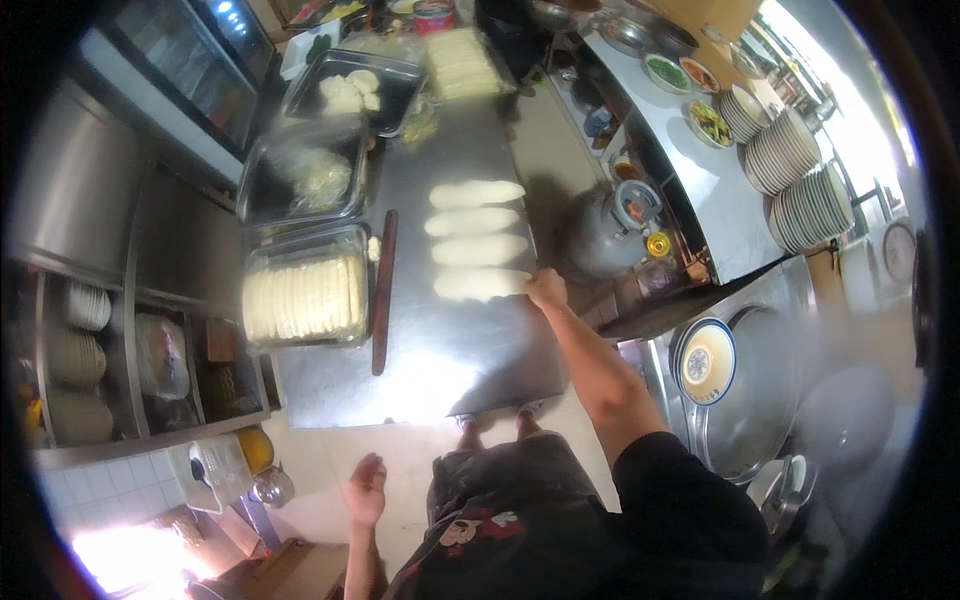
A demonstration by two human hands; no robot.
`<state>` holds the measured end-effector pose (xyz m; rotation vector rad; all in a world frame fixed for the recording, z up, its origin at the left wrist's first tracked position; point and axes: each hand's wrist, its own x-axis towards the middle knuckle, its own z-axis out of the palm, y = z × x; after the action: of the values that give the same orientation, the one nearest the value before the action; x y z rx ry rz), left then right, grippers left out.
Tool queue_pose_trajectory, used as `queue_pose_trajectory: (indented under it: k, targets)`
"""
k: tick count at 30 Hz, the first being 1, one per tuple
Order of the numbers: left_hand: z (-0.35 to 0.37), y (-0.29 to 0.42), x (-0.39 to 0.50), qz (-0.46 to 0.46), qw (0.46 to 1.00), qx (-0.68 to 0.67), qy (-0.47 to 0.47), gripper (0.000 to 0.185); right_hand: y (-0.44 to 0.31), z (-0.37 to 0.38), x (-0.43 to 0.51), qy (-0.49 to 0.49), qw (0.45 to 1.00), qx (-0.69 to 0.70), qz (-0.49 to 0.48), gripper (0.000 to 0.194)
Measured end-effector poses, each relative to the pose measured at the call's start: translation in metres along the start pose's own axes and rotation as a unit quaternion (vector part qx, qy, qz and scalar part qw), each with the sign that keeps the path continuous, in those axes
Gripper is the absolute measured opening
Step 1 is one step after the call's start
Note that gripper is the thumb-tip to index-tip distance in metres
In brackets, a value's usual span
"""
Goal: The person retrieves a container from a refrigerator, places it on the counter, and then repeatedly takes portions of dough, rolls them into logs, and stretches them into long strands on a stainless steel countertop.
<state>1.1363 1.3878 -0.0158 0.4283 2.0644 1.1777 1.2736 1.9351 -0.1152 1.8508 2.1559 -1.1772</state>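
Four flattened oval pieces of dough lie one above another on the steel table (405, 330). My right hand (546, 289) touches the right end of the nearest dough piece (480, 285), at the table's right edge; whether its fingers pinch the dough I cannot tell. My left hand (367, 480) hangs beyond the table's near edge, its fingers partly curled, with nothing visible in it. A dark wooden rolling pin (384, 292) lies left of the dough. Further left, a tray of dough strips (304, 300) is covered with clear plastic film.
Behind that tray stand a tray with film-wrapped dough (322, 180) and a tray of dough lumps (349, 91). To the right are a gas cylinder (607, 232), a counter with stacked plates (810, 210), and a large metal basin with bowls (705, 361).
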Motion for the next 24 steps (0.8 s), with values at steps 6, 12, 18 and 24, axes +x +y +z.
queue_pose_trajectory:
  k: [6,12,18,24]
  targets:
    - [0.059,-0.007,0.068,-0.003,0.996,-0.059,-0.068,0.032,-0.049,0.043,-0.077,0.103,0.878,0.431,-0.180,0.019]
    - [0.138,0.070,0.204,-0.122,0.878,-0.457,-0.078,0.034,-0.107,-0.029,-0.180,-0.005,0.731,0.673,-0.115,0.021]
    - [0.194,0.110,0.216,-0.132,0.794,-0.564,-0.186,0.064,-0.042,-0.056,-0.226,-0.066,0.759,0.635,-0.127,0.019]
    - [0.113,0.020,0.142,0.000,0.923,-0.377,-0.072,0.038,0.110,-0.122,-0.140,-0.029,0.707,0.703,-0.075,0.019]
